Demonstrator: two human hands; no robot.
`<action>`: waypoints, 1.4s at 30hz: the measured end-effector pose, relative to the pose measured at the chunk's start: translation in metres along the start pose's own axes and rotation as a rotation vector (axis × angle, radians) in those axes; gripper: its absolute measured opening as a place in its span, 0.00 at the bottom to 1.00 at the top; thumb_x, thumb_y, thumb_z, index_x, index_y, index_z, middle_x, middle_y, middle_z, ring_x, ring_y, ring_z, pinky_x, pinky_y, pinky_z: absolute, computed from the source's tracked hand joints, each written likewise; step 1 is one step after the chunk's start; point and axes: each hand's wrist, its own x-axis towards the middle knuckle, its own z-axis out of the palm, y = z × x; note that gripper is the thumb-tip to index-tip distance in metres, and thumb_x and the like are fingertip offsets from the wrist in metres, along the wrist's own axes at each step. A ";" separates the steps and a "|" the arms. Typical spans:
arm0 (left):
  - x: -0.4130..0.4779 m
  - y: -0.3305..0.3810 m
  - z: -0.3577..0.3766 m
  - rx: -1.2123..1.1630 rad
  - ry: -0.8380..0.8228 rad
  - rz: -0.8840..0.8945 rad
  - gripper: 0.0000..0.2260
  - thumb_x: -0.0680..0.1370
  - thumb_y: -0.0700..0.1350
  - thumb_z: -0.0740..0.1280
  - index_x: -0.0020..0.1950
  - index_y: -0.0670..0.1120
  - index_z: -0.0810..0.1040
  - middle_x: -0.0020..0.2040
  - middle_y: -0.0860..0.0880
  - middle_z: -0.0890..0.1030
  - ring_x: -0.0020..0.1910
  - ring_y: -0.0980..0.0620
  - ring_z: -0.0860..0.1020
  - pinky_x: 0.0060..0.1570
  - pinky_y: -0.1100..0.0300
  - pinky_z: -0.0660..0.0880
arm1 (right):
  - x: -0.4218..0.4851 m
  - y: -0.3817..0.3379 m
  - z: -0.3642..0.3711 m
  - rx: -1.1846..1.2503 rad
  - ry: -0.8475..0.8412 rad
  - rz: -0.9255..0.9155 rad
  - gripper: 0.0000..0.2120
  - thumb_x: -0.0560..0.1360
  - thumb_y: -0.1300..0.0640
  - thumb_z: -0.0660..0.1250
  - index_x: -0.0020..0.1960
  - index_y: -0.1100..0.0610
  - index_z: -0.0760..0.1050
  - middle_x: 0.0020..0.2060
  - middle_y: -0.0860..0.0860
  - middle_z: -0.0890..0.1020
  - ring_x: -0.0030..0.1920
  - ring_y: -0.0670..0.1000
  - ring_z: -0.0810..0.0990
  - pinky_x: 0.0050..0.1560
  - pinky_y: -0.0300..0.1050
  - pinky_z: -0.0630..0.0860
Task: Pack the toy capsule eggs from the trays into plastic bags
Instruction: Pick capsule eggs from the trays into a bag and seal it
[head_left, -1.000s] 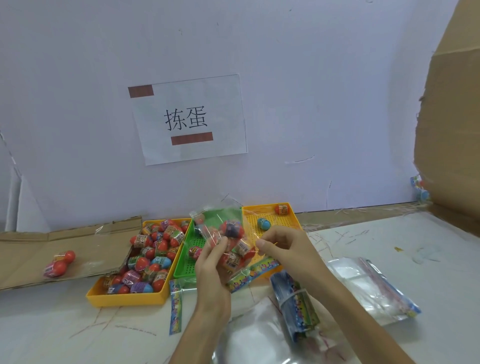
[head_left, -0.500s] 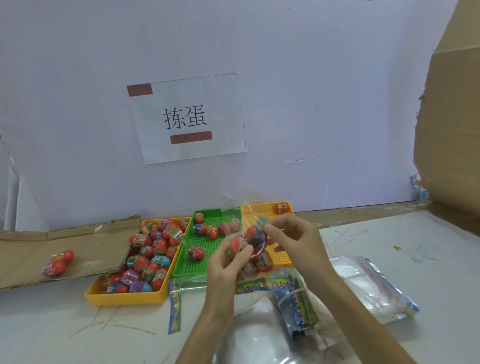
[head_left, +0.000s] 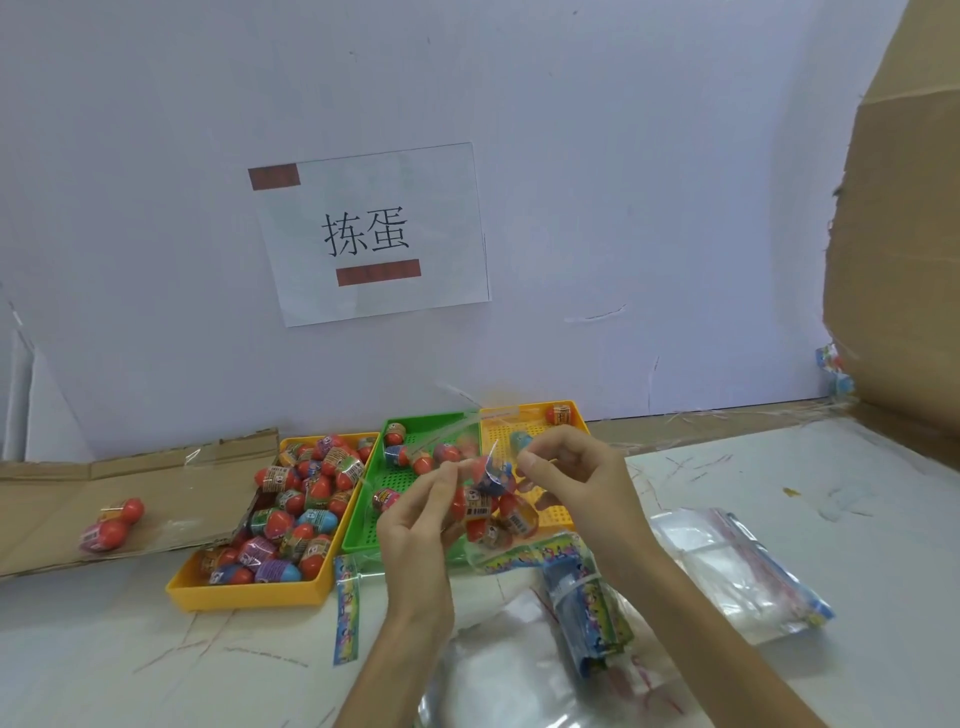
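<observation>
Between my hands: bag (head_left: 524, 551) hangs mouth up, several eggs (head_left: 477, 506) inside.
Left hand (head_left: 415, 525): fingertips pinch the film at one side of the mouth.
Right hand (head_left: 576, 478): thumb and forefinger pinch the other side.
Risk: thin, slick film may slip from either pinch; the eggs' weight would then tip the bag and spill them onto the green tray (head_left: 358, 535) under my knuckles.
Risk: round eggs roll off if spilled.
Materials: bag clear, crinkly, printed strip at the bottom; eggs smooth, oval, banded; trays rigid, perforated.
Left of left hand: yellow tray (head_left: 249, 597), heaped with eggs.
</observation>
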 end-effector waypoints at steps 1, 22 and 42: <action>0.000 0.000 0.000 -0.013 0.000 -0.008 0.10 0.72 0.54 0.70 0.46 0.53 0.89 0.48 0.50 0.88 0.45 0.55 0.84 0.42 0.58 0.79 | 0.000 0.001 0.000 0.011 -0.009 0.009 0.05 0.76 0.60 0.73 0.43 0.52 0.80 0.38 0.49 0.84 0.42 0.51 0.84 0.40 0.44 0.80; -0.003 -0.004 0.003 0.064 0.004 0.071 0.10 0.74 0.55 0.71 0.41 0.51 0.88 0.35 0.51 0.84 0.34 0.56 0.81 0.34 0.63 0.78 | -0.002 0.004 0.011 0.055 -0.014 0.089 0.07 0.75 0.57 0.75 0.52 0.53 0.80 0.40 0.53 0.86 0.41 0.52 0.85 0.42 0.40 0.81; -0.002 0.000 0.004 0.000 0.047 -0.003 0.14 0.79 0.40 0.68 0.39 0.54 0.88 0.41 0.52 0.87 0.38 0.60 0.83 0.38 0.63 0.77 | -0.003 0.002 0.008 -0.072 0.051 0.101 0.09 0.77 0.55 0.73 0.39 0.55 0.82 0.36 0.50 0.85 0.38 0.46 0.82 0.41 0.39 0.79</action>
